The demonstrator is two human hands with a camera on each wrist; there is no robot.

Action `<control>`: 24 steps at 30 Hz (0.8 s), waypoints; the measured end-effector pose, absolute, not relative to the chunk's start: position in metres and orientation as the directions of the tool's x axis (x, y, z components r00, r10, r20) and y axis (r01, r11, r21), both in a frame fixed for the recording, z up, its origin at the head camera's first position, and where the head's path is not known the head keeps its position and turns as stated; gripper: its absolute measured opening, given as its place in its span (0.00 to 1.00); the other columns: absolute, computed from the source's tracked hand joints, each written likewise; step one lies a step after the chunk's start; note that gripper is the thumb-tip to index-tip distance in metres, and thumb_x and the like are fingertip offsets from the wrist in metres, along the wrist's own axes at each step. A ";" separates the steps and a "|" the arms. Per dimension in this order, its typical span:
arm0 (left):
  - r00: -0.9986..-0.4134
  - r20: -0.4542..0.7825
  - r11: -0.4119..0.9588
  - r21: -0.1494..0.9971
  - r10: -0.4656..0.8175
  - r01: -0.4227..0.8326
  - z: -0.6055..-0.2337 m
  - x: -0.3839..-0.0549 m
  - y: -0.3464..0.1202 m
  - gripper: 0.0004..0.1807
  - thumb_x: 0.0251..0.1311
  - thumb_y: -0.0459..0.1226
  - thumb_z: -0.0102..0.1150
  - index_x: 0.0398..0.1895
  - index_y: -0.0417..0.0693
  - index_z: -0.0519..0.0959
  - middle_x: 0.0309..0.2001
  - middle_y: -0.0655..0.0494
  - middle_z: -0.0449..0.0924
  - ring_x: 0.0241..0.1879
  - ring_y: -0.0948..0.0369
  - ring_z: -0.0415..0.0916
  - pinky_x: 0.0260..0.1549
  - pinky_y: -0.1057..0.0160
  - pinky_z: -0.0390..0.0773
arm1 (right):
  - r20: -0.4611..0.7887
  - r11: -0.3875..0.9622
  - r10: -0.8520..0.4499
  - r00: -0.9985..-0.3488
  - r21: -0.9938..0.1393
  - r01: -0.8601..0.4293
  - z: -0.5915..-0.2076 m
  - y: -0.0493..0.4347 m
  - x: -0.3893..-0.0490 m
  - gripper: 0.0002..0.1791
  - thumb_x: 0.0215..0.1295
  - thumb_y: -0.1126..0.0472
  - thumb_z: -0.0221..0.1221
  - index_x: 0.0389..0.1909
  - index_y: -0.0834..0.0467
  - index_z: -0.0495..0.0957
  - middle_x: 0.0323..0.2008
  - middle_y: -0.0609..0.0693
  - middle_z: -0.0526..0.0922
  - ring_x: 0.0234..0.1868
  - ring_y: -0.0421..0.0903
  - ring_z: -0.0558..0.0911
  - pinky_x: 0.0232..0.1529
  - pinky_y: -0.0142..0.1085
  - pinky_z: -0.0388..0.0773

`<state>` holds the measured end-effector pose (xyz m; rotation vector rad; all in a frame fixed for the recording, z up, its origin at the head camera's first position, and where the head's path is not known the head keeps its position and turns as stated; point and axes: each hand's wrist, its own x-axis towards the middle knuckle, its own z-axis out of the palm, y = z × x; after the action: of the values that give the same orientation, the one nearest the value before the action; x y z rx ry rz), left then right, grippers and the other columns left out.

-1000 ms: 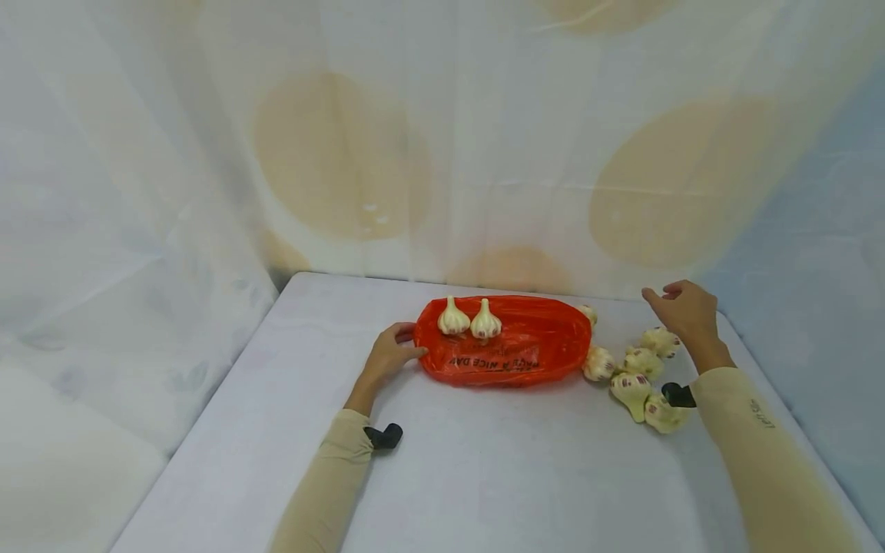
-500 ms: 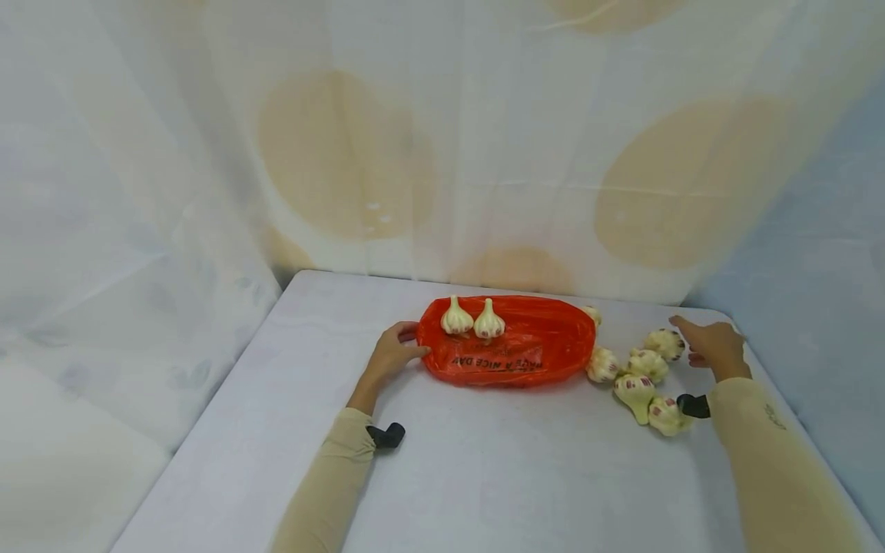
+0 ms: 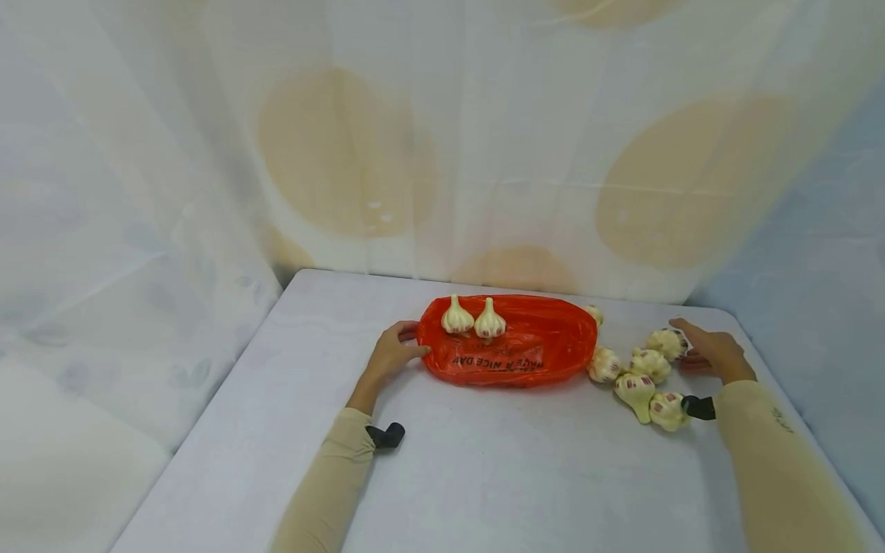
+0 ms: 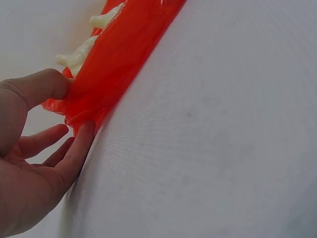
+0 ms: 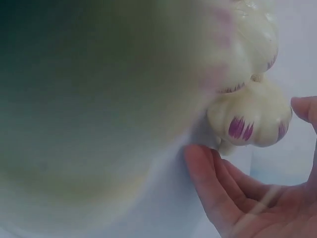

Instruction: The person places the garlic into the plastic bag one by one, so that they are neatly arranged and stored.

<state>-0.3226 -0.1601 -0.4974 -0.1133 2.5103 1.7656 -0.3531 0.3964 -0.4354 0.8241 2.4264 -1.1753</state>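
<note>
My left hand (image 3: 396,352) lies at the left end of a red plastic bag (image 3: 512,361), its thumb and fingers spread apart. In the left wrist view, the thumb and a fingertip touch the bag (image 4: 119,54). Two garlic bulbs, one left (image 3: 456,316) and one right (image 3: 489,321), sit in the bag, stems up. My right hand (image 3: 715,352) is beside the farthest bulb of the group on the right, a garlic bulb (image 3: 667,343). The right wrist view shows thumb and fingers on either side of that purple-streaked bulb (image 5: 252,116), with small gaps around it.
More garlic bulbs lie between the bag and my right hand: one by the bag (image 3: 604,365), one stem-forward (image 3: 634,392) and one nearest me (image 3: 668,412). Another bulb (image 3: 594,313) shows behind the bag. A patterned curtain (image 3: 512,153) hangs behind the white table (image 3: 512,468).
My right hand has moved right and down from above the table to the farthest bulb of the group. The left hand and the bag stay in place.
</note>
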 end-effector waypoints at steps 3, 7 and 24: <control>-0.995 -0.098 0.333 0.938 -0.019 -0.099 -0.497 -0.322 -0.161 0.33 0.51 0.37 0.71 0.63 0.47 0.72 0.59 0.50 0.75 0.59 0.52 0.70 0.57 0.52 0.74 | -0.520 0.498 0.334 -0.786 -0.611 0.616 -0.435 0.394 -0.353 0.63 0.55 0.24 0.49 0.65 0.81 0.53 0.43 0.66 0.77 0.33 0.50 0.85 0.42 0.42 0.83; -0.996 -0.093 0.339 0.936 -0.017 -0.093 -0.496 -0.320 -0.161 0.32 0.52 0.37 0.70 0.63 0.47 0.72 0.59 0.51 0.75 0.59 0.52 0.70 0.57 0.52 0.74 | -0.526 0.492 0.301 -0.796 -0.629 0.602 -0.435 0.392 -0.352 0.65 0.54 0.24 0.50 0.68 0.80 0.49 0.50 0.69 0.72 0.34 0.50 0.86 0.43 0.42 0.82; -0.995 -0.094 0.345 0.934 -0.022 -0.096 -0.494 -0.319 -0.160 0.32 0.52 0.37 0.70 0.63 0.47 0.72 0.59 0.51 0.75 0.59 0.53 0.70 0.57 0.52 0.74 | -0.528 0.420 0.296 -0.796 -0.677 0.605 -0.441 0.396 -0.353 0.54 0.59 0.34 0.56 0.65 0.77 0.53 0.28 0.52 0.79 0.28 0.46 0.86 0.36 0.37 0.83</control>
<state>-0.3191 -0.1598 -0.4937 -0.1108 2.5233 1.7578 -0.3531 0.3958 -0.4408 0.7767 2.3522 -1.3227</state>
